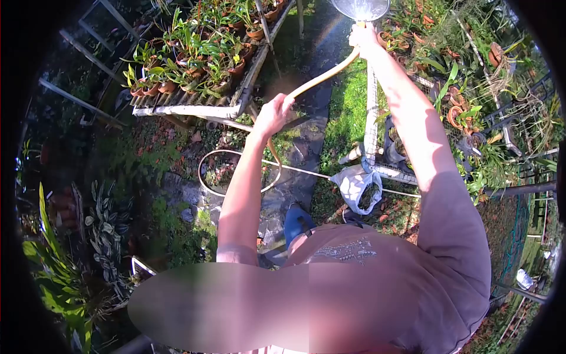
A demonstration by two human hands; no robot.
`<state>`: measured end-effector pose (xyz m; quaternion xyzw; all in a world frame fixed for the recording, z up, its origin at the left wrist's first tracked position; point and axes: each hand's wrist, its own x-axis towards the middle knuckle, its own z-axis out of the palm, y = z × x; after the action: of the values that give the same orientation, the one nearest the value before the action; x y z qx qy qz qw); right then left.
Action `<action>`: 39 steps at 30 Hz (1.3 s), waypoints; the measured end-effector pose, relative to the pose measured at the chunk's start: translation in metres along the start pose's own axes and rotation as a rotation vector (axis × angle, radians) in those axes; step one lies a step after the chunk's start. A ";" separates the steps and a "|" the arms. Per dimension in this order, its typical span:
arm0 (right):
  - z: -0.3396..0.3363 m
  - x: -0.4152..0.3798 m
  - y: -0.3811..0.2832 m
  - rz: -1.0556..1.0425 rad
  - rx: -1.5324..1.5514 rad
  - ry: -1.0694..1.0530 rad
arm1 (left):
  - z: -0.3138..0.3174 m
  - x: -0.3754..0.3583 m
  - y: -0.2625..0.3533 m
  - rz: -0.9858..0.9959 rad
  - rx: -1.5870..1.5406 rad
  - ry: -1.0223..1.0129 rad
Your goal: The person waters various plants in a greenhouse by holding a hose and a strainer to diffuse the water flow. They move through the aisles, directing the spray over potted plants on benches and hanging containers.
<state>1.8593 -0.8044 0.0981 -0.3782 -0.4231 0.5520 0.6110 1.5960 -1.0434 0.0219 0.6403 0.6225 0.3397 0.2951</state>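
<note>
A pale yellow garden hose [324, 76] runs between my two hands. My right hand [364, 39], arm stretched far forward, is closed around its front end. Water [361, 8] fans out from there in a bright spray at the top edge of the view; any nozzle is hard to make out. Nearer my body and to the left, my left hand [273, 117] is wrapped around the hose farther back. Below this hand the hose drops down and lies in a loop on the ground.
Potted plants [194, 65] crowd a raised bench [188, 111] on the left. More pots [455, 112] and foliage line the right. A white bag [356, 186] sits by my feet, near a blue boot [298, 221]. A dark path [312, 130] runs forward between the benches.
</note>
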 end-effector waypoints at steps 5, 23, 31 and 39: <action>-0.028 -0.010 0.020 0.131 0.146 -0.280 | 0.044 -0.060 0.025 -0.079 0.063 0.190; 0.103 -0.168 0.094 0.494 0.140 -0.705 | 0.090 -0.339 0.067 -0.587 0.033 0.545; 0.162 -0.217 0.059 0.369 0.297 -0.926 | 0.169 -0.484 0.022 -0.636 -0.263 0.692; 0.140 -0.236 0.024 0.241 0.005 -0.837 | 0.213 -0.587 0.018 -0.817 -0.110 0.728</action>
<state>1.7127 -1.0374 0.1022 -0.1671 -0.5857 0.7262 0.3190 1.7811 -1.6205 -0.1301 0.1713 0.8637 0.4289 0.2016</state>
